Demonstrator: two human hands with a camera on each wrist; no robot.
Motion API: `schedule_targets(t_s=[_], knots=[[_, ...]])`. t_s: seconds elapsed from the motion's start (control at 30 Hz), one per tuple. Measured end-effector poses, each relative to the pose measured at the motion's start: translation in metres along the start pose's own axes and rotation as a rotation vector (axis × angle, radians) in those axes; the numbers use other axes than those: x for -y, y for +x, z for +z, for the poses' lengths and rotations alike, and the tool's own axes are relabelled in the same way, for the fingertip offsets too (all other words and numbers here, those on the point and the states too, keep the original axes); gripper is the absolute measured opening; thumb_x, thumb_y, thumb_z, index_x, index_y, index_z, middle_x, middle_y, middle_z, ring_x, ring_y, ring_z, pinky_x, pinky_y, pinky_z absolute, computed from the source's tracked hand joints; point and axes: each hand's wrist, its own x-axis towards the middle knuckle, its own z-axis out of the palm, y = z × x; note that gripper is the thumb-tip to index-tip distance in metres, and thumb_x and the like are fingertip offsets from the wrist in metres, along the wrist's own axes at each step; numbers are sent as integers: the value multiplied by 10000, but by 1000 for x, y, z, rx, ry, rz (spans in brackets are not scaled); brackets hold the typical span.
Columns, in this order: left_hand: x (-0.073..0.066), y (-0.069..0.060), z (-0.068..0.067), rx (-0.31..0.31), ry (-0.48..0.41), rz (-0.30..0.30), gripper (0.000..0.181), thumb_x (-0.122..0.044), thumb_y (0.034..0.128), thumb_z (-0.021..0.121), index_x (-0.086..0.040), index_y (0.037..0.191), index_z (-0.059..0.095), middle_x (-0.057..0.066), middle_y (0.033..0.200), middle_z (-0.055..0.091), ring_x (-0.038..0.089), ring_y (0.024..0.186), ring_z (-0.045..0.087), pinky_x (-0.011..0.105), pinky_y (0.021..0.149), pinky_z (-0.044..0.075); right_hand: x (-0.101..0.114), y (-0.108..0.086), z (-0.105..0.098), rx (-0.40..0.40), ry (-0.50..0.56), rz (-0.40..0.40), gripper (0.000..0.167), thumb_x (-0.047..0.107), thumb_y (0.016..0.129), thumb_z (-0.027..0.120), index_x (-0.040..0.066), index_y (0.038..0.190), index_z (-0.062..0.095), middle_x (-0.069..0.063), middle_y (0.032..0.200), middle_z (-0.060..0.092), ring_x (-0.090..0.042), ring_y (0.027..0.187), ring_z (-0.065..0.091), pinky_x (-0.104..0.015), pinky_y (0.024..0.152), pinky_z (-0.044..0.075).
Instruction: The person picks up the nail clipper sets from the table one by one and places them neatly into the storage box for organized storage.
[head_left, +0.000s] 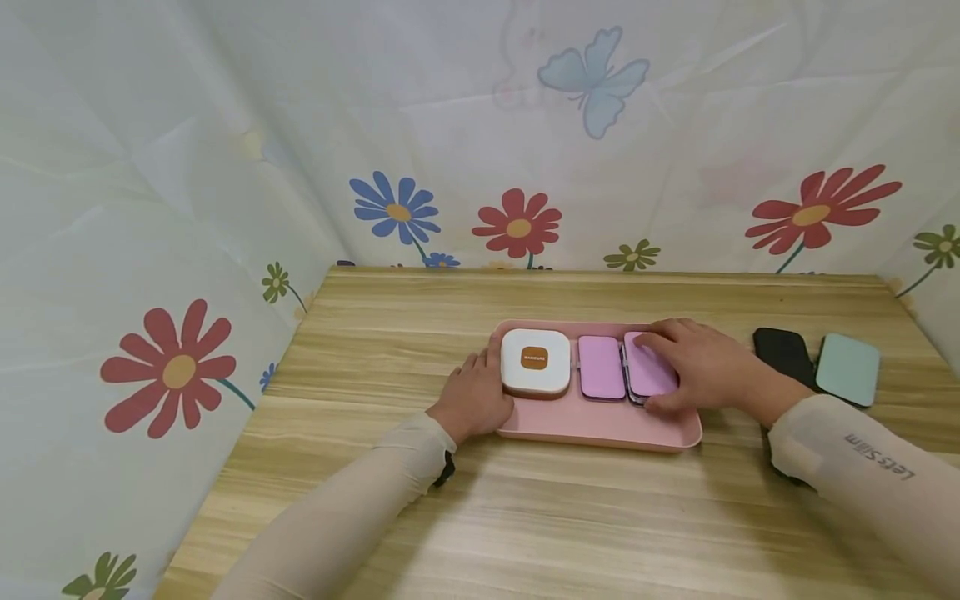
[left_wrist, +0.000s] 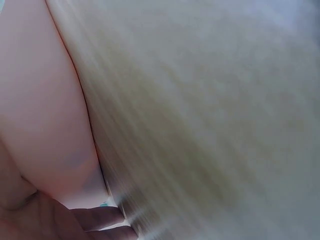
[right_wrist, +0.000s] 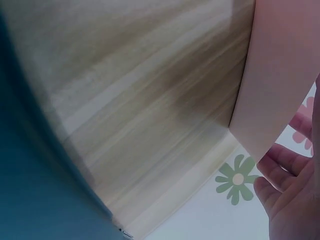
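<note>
A shallow pink tray (head_left: 600,427) rests on the wooden table. My left hand (head_left: 472,396) holds the tray's left end, with the thumb by its near corner. In the left wrist view its fingers (left_wrist: 102,218) show past the pale tray wall. Inside the tray, a white rounded-square case (head_left: 517,343) with a brown label sits at the left, and a flat purple case (head_left: 600,367) lies in the middle. Just right of that, my right hand (head_left: 697,367) grips a second purple case (head_left: 647,367), fingers at its far end and thumb at its near end.
On the table (head_left: 525,525), right of the tray, lie a black flat case (head_left: 782,350) and a mint-green one (head_left: 847,369), partly overlapping. A flower-printed white curtain (head_left: 450,125) hangs behind the table and along its left side.
</note>
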Motion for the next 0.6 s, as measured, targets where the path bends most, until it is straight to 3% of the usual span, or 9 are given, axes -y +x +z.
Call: schedule_targets(t_s=[0.6], knots=[[0, -1, -2, 6, -19, 4, 910, -267, 903, 497, -112, 1606, -59, 184, 1578, 366, 364, 1461, 344, 518, 1151, 334, 1, -1, 3, 12, -22, 8, 935, 706, 752, 724, 119, 1447, 508, -172, 1471, 445, -376, 1343, 407, -621, 1050, 393]])
